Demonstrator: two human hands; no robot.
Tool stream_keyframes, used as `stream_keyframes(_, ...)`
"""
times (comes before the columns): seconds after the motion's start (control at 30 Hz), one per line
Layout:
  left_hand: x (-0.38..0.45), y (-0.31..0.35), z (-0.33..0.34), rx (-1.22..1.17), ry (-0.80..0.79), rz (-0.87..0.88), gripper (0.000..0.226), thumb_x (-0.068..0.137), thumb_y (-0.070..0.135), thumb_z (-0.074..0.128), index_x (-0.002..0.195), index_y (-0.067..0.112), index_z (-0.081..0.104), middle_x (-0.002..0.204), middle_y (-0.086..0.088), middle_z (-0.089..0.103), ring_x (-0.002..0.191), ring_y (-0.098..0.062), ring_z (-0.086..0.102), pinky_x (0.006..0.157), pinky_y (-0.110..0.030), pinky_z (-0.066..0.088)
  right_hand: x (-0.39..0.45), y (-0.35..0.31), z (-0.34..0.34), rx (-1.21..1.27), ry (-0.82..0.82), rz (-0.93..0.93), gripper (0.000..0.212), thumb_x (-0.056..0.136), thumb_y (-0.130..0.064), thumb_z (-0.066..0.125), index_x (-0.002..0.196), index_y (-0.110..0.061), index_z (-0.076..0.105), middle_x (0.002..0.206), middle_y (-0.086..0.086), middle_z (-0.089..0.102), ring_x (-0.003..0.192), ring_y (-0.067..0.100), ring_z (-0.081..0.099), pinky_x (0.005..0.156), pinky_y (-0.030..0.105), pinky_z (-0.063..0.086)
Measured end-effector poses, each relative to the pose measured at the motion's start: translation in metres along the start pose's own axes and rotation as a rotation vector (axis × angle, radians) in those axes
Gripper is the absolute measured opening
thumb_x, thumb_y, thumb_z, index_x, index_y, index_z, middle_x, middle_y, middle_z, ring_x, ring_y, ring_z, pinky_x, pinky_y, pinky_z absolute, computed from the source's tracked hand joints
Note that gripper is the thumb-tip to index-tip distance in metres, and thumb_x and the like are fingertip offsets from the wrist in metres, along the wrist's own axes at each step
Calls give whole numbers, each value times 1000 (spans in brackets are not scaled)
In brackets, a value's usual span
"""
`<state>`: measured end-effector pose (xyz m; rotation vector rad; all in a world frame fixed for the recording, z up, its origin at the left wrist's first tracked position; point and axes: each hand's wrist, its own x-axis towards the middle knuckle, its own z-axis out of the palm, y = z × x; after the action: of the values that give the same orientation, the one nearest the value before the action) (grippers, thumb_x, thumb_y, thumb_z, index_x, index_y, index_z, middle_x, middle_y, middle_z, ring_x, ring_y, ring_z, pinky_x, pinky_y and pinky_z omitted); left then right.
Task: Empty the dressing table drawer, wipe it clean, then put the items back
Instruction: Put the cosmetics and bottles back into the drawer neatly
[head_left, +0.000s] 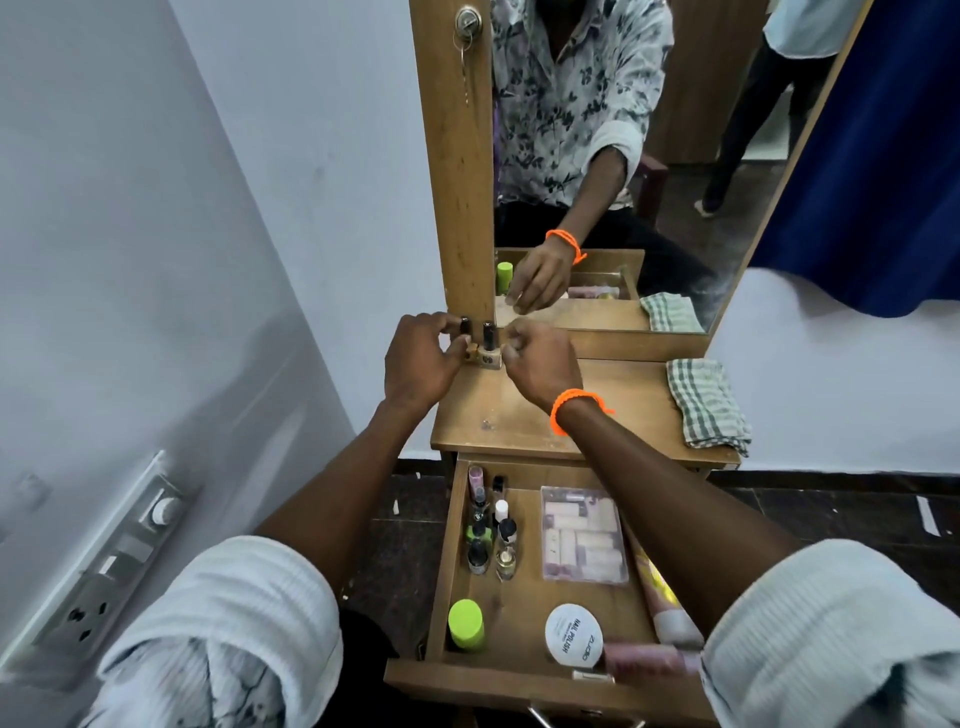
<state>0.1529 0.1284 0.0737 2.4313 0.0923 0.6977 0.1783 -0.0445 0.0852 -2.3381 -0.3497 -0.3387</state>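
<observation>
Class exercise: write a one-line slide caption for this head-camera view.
Both hands, left hand and right hand, set nail polish bottles on the dressing table top above the still-full open drawer.

The wooden table (545, 415) carries few things. At its far left corner, against the mirror frame, two small nail polish bottles (117, 343) with dark caps stand upright side by side, touching or nearly so. At the right edge lies a folded checked cloth (706, 402), green and white, its near end hanging slightly over the table's front edge. The middle of the top is bare wood.
</observation>
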Motion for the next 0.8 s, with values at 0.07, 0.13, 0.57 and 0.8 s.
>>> stream_keyframes(0.07, 12, 2, 3, 18, 5, 3, 27, 96, 31, 70, 119, 20, 73, 116, 0, 74, 112, -23, 60, 86, -37, 51, 11, -5, 2, -18, 1, -26, 12, 85, -15, 57, 89, -14, 68, 82, 8, 65, 79, 28, 60, 64, 36, 50)
stream_keyframes(0.13, 20, 3, 7, 63, -16, 18, 26, 97, 31, 68, 120, 20, 73, 115, -2, 73, 112, -25, 59, 86, -41, 54, 20, -8, 4, -29, -8, -41, 17, 88, -18, 60, 100, -13, 71, 91, 10, 67, 87, 29, 61, 69, 37, 52)
stream_keyframes(0.57, 18, 10, 8, 97, -31, 11, 8, 94, 20, 71, 100, 22, 75, 98, 1, 76, 99, -22, 65, 78, -42, 58, 18, -14, 5, -39, -36, -76, 6, 86, -17, 68, 92, -16, 68, 88, 3, 67, 81, 24, 61, 67, 36, 53)
stream_keyframes(0.8, -15, 20, -1, 120, -20, 24, 11, 96, 27, 71, 105, 22, 76, 100, 2, 76, 103, -19, 60, 71, -31, 45, -5, -17, -7, 7, -22, -83, 6, 81, -14, 67, 81, -20, 66, 76, -1, 63, 71, 19, 60, 60, 37, 55)
